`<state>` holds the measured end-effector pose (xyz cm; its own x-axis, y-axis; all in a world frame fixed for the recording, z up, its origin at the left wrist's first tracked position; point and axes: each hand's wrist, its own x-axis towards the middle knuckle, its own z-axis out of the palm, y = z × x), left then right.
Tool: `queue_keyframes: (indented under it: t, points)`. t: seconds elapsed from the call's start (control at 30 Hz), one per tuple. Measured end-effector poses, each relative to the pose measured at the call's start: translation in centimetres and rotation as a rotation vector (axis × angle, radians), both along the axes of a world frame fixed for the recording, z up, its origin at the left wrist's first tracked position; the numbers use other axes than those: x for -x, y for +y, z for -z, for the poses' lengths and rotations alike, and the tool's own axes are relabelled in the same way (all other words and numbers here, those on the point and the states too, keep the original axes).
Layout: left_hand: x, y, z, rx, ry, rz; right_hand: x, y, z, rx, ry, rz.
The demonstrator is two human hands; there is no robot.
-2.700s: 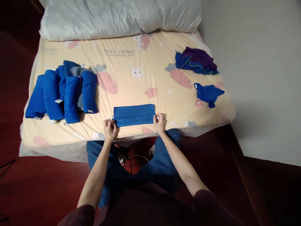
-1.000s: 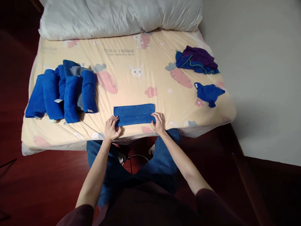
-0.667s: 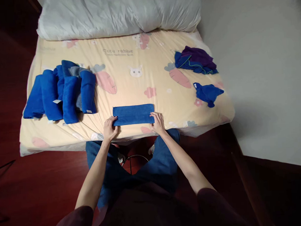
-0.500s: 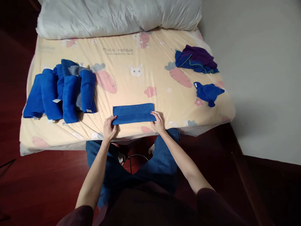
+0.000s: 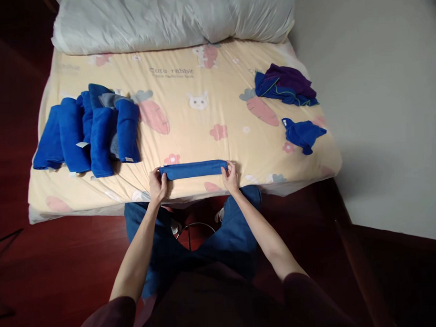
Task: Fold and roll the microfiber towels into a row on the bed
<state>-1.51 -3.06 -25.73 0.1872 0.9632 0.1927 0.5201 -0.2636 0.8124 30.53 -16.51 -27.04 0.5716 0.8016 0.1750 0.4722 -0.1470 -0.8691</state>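
A blue towel (image 5: 194, 169), folded into a long narrow strip, lies crosswise near the front edge of the bed (image 5: 188, 131). Its left end is pinched by my left hand (image 5: 157, 185), thumb on the near side. My right hand (image 5: 230, 177) grips the opposite end in the same way, fingers curled behind the cloth. On the bed to the left rests a group of several rolled or folded blue towels (image 5: 102, 139), some with white tags and one greyish piece among them.
At the right lie a crumpled blue cloth (image 5: 304, 134) and, farther back, a purple and blue bunched cloth (image 5: 287, 85). A pale rolled quilt (image 5: 170, 22) spans the far side. A grey-white wall (image 5: 380, 105) stands at the right of the bed.
The towel's far half has been folded over towards me, turning the wider piece into a single narrow strip. Both hands still hold its ends, now with fingers behind it.
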Motion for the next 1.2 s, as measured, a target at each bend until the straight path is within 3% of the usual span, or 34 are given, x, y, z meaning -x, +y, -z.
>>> queue_keyframes:
  t: [0.77,0.9,0.97,1.1,1.2]
  points:
    - [-0.2,0.1,-0.1,-0.013,0.052,-0.001,0.2,0.1,-0.4,0.001,-0.120,0.072]
    - [-0.1,-0.2,-0.3,-0.131,0.045,-0.020,0.2,-0.1,-0.8,0.017,-0.261,0.123]
    - [0.1,-0.5,-0.8,-0.185,0.085,0.074,0.2,-0.2,-1.4,0.052,-0.334,0.062]
    - [0.0,0.0,-2.7,-0.165,0.238,0.441,0.1,0.0,-3.2,0.126,-0.416,-0.196]
    - [-0.3,0.5,-4.7,-0.148,0.275,0.456,-0.2,0.3,-4.6,0.197,-0.452,-0.248]
